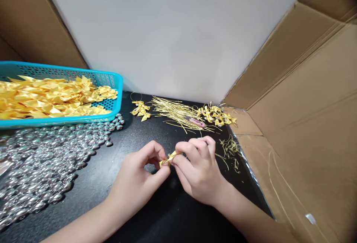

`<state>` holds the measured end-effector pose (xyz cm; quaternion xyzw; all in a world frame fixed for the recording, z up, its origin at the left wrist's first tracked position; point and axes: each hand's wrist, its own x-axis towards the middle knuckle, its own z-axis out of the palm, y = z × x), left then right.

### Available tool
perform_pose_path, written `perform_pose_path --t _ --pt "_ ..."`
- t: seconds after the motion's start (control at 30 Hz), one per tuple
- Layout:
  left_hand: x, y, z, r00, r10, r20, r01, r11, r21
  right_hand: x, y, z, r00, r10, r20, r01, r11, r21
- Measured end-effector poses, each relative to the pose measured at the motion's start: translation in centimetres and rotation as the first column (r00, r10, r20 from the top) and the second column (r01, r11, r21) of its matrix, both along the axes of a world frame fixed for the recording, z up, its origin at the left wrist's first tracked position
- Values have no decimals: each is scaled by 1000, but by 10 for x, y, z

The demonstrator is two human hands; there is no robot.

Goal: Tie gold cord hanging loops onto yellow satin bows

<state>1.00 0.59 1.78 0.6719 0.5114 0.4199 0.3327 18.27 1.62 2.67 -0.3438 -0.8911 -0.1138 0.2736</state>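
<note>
A small yellow ribbon bow [173, 156] is held between my two hands, low over the black table. My left hand [142, 172] pinches one side of it between thumb and fingers. On the other side, the curled fingers of my right hand [199, 165] grip the bow too. A thin strand shows at the bow's middle, partly covered by my fingertips. Beyond my hands lies a loose bundle of gold cords [175, 111], with a pink clip [197, 122] at its right end.
A blue basket [118, 98] of yellow bows stands at the back left. In front of it spread many shiny silver beads [50, 161]. Bows with cords [216, 114] and cord scraps [231, 146] lie right, near cardboard walls [306, 87]. A few bows [141, 109] lie beside the basket.
</note>
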Motion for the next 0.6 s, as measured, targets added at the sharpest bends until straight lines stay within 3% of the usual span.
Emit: perform_pose_path --t 0.23,0.4,0.47,0.53,0.6 --pt "2 0 0 996 65 -61 -61 996 64 -2 1 -4 999 -28 16 28 999 19" --pt "1 5 -6 997 51 -60 -52 998 -25 -3 3 -11 993 -56 101 58 998 -14" --pt "-2 10 -10 997 33 -76 -39 996 -86 -4 3 -10 988 -67 136 80 993 -88" --pt "-6 15 -13 995 25 -95 -38 989 -140 -2 4 -7 989 -42 142 76 967 -243" --pt "-11 21 -16 994 19 -105 -38 983 -178 1 6 0 993 24 113 30 891 -454"
